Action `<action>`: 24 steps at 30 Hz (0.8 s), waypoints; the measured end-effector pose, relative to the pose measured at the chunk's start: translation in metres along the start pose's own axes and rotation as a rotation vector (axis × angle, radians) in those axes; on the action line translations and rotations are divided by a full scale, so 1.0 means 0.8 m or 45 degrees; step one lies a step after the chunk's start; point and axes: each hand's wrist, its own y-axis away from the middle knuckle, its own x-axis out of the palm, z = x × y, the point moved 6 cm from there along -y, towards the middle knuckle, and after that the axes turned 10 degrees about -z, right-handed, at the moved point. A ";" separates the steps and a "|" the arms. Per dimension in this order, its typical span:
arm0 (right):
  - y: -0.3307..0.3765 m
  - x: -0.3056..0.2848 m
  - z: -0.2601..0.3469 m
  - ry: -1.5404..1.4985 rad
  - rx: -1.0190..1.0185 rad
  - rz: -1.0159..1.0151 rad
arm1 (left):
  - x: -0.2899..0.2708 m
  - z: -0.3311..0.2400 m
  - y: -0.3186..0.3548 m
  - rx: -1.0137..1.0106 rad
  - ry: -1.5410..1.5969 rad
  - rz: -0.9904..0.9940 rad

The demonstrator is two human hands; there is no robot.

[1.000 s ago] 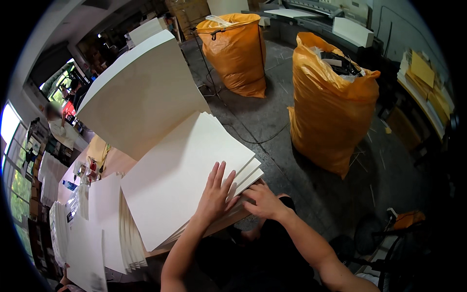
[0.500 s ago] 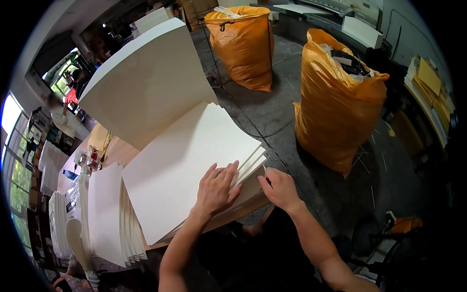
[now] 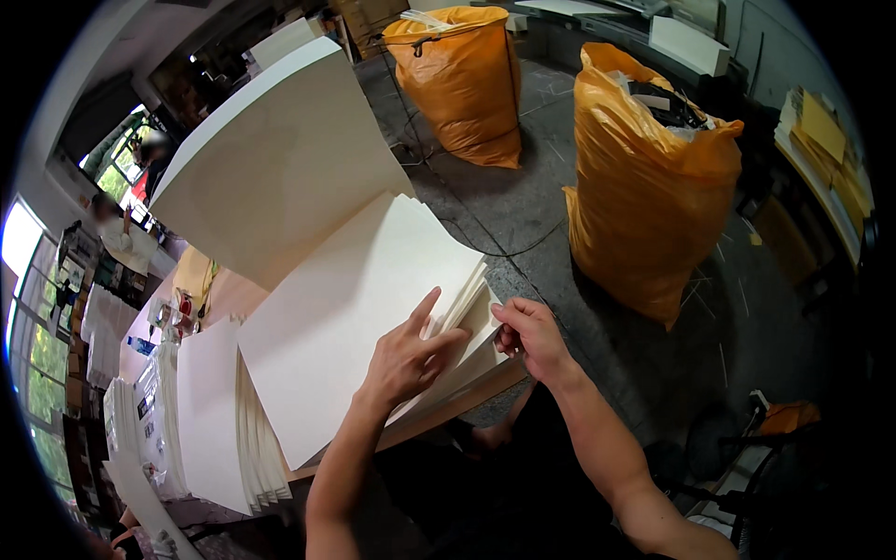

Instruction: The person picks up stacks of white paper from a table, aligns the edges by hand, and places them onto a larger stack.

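Observation:
A thick stack of large cream paper sheets [image 3: 345, 308] lies on a wooden table [image 3: 467, 403], its near corner fanned out. My left hand [image 3: 406, 355] rests flat on top of the stack near that corner, fingers spread. My right hand [image 3: 527, 334] pinches the fanned sheet edges at the corner from the right side. A taller pile of the same paper [image 3: 271, 159] stands just behind the stack.
More paper piles [image 3: 219, 420] sit to the left on the table. Two full orange bags [image 3: 644, 177] [image 3: 462, 79] stand on the concrete floor to the right and beyond. A person [image 3: 126, 238] is far left by the windows. Shelving with yellow sheets [image 3: 826, 140] lines the right.
My left hand has slid toward the stack's corner with fingers spreading. My right hand has closed on the fanned sheet edges there. The view has shifted slightly.

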 end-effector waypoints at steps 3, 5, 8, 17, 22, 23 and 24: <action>0.000 0.001 -0.002 -0.049 0.010 0.001 | -0.009 -0.014 0.000 0.019 0.050 -0.045; 0.000 0.002 -0.002 -0.059 0.016 -0.016 | -0.011 -0.021 -0.001 0.028 0.050 -0.053; -0.001 0.004 -0.001 -0.034 0.020 -0.039 | -0.010 -0.023 -0.002 0.042 0.016 -0.042; 0.002 0.000 0.004 0.158 -0.040 -0.015 | -0.009 -0.014 -0.003 0.056 -0.015 0.030; 0.000 -0.011 -0.004 0.108 -0.049 0.045 | -0.008 -0.014 -0.002 0.050 -0.018 0.040; 0.001 -0.016 -0.009 -0.021 -0.012 0.063 | -0.008 -0.014 -0.002 0.064 -0.019 0.044; 0.002 -0.019 -0.014 -0.150 0.026 0.082 | -0.008 -0.014 -0.002 0.078 -0.020 0.047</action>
